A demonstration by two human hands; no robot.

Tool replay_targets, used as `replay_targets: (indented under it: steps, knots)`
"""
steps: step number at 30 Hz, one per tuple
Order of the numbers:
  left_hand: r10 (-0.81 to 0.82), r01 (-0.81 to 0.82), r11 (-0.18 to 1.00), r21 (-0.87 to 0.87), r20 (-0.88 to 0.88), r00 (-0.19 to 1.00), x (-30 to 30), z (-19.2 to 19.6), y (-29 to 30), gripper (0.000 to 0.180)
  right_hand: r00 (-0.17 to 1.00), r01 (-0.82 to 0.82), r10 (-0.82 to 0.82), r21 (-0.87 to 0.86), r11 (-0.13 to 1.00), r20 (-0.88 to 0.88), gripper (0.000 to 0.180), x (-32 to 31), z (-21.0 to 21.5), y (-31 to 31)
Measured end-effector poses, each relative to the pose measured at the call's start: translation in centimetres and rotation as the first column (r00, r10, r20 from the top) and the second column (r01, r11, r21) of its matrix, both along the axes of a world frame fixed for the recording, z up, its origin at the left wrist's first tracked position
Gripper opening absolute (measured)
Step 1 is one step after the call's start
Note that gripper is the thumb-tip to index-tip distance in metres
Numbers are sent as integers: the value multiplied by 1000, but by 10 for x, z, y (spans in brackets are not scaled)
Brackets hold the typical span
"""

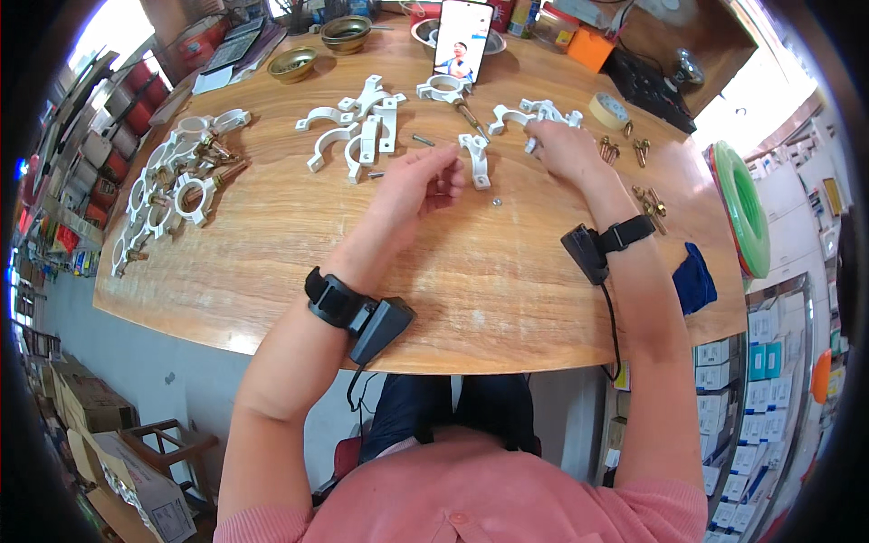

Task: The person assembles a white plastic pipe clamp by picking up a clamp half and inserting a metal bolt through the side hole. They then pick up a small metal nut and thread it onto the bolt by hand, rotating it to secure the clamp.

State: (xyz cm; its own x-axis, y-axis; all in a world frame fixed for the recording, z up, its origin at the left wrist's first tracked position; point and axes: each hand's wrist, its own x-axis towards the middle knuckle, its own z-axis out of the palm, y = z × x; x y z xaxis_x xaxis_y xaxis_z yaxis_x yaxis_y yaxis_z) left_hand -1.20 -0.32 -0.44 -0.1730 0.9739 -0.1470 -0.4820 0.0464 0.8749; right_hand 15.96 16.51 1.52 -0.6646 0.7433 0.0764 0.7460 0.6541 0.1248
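Observation:
My left hand (pixel 421 185) hovers over the middle of the table with curled fingers; whatever they may hold is hidden. Just right of its fingertips lies a white half-ring pipe clamp piece (pixel 478 163). My right hand (pixel 570 152) reaches to a small group of white clamp halves (pixel 554 112), its fingers closed on one of them. Small screws (pixel 423 139) and a nut (pixel 496 203) lie near my left hand. Beyond, a closed ring clamp (pixel 444 88) has a brass-coloured bolt (pixel 471 118) attached. More loose clamp halves (pixel 367 127) are heaped left of centre.
Ring clamps with bolts (pixel 186 181) are piled at the left. Brass-coloured bolts (pixel 650 206), a tape roll (pixel 608 110) and a blue cloth (pixel 694 279) lie at the right. A phone (pixel 462 43) stands at the back, near brass bowls (pixel 292 65).

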Motion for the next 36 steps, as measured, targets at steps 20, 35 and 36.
replay_targets:
  steps: [20,35,36]
  knots:
    - [115,254,791,557,-543,832,19,28,-23,50,251,-824,-399,-411,389,-882,25,17,31,-109]
    - [103,164,922,351,-629,770,24,18,-18,48,219,-519,-309,-379,766,-925,22,7,19,-125]
    - [140,139,923,359,-649,748,23,17,-17,47,305,-438,-299,-412,799,-904,20,7,20,-125]
